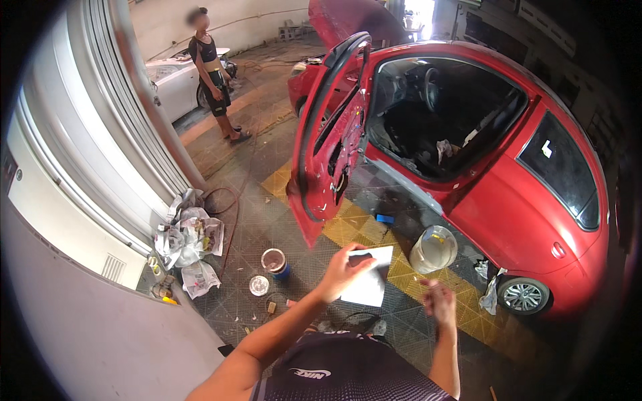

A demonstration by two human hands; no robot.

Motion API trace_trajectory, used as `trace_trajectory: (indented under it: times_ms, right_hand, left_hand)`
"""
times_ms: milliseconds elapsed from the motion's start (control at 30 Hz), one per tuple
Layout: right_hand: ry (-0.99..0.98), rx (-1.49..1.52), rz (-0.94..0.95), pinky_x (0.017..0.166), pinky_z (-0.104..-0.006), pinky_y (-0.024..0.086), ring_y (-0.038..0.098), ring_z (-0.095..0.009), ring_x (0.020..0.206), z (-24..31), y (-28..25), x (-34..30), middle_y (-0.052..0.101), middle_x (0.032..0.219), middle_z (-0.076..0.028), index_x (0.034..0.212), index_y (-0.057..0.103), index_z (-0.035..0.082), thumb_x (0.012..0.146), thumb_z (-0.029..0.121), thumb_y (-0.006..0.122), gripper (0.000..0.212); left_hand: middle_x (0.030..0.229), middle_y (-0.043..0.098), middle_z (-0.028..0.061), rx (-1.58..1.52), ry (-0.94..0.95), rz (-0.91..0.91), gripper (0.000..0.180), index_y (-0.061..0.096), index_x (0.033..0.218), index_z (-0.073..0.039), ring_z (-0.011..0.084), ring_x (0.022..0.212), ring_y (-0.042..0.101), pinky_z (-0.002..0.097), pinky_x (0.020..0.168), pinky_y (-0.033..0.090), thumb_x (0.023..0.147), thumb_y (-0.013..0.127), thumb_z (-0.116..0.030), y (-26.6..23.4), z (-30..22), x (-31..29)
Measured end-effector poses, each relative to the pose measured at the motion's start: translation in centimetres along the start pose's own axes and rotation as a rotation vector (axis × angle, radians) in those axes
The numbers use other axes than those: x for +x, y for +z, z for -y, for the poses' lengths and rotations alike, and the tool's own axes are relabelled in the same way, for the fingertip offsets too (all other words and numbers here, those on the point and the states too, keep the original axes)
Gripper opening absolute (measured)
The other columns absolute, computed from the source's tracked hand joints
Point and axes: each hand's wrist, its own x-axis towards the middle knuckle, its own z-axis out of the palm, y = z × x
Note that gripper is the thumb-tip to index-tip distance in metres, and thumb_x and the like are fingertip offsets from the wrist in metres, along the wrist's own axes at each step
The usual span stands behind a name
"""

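Note:
My left hand (342, 273) is closed on the edge of a white sheet (369, 289), which hangs in front of my body. A dark patch shows on the sheet by my fingers; whether it is a shadow or an object, I cannot tell. My right hand (440, 302) is apart from the sheet, to its right, below a whitish bucket (433, 250). Its fingers look partly bent but are smeared, so what they hold, if anything, cannot be made out. Ahead, a red car (491, 200) has its door (334, 144) swung wide, the inner panel off.
A blue-sided can (275, 262) and a round lid (259, 285) sit on the tiled floor to my left. Crumpled plastic and paper (194, 237) lie by the wall. A blue block (384, 218) is near the car sill. Another person (212, 70) stands farther back.

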Motion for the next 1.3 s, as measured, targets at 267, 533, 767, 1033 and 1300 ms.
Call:
trace_trajectory:
  times_ms: [267,533,767,1033,1300]
  right_hand:
    - [-0.136,-0.155,-0.019,0.057,-0.0300,0.047,0.061,-0.012,0.060,0.9,1.0,2.9,0.070,0.077,-0.001,0.100,0.075,0.007,0.103,0.045,0.057,0.042]
    - [-0.121,-0.174,-0.399,0.070,-0.0322,0.048,0.058,-0.011,0.079,-0.5,1.2,10.4,0.067,0.086,-0.004,0.097,0.069,0.005,0.104,0.041,0.060,0.038]
    - [-0.138,0.023,-0.113,0.063,-0.0255,0.043,0.050,-0.005,0.073,-1.9,5.2,4.0,0.060,0.080,0.005,0.103,0.067,0.000,0.102,0.024,0.068,0.024]
    - [-0.416,-0.244,-0.218,0.061,-0.0295,0.047,0.053,-0.008,0.067,3.0,7.7,-0.1,0.065,0.075,-0.006,0.106,0.068,-0.001,0.102,0.027,0.067,0.028]
    - [-0.359,-0.426,-0.122,0.059,-0.0345,0.046,0.051,-0.010,0.062,4.7,5.7,-0.8,0.063,0.068,-0.010,0.099,0.072,0.000,0.100,0.023,0.068,0.023]
  left_hand:
    - [0.104,0.072,0.0105,0.319,0.150,0.506,0.026,0.063,0.111,0.002,0.0106,0.090,0.065,0.0295,0.073,0.053,0.096,0.074,-0.016,2.6,1.8,0.6]
    - [0.092,0.070,0.0017,-0.283,-0.161,-0.080,0.022,0.068,0.110,-0.001,0.0086,0.079,0.064,0.0259,0.069,0.050,0.092,0.077,-0.011,3.4,-1.1,0.4]
    - [0.092,0.069,0.0009,-0.129,-0.176,-0.089,0.022,0.065,0.105,-0.003,0.0067,0.078,0.061,0.0244,0.073,0.048,0.090,0.079,-0.009,4.6,-0.2,0.6]
    - [0.095,0.070,0.0036,-0.038,0.015,0.010,0.017,0.063,0.099,-0.002,0.0060,0.086,0.060,0.0224,0.079,0.047,0.091,0.077,-0.005,6.5,-3.3,0.8]
    - [0.091,0.067,0.0016,-0.119,0.073,0.075,0.015,0.056,0.091,-0.003,0.0038,0.079,0.058,0.0209,0.068,0.045,0.093,0.070,0.003,6.5,-1.8,1.3]
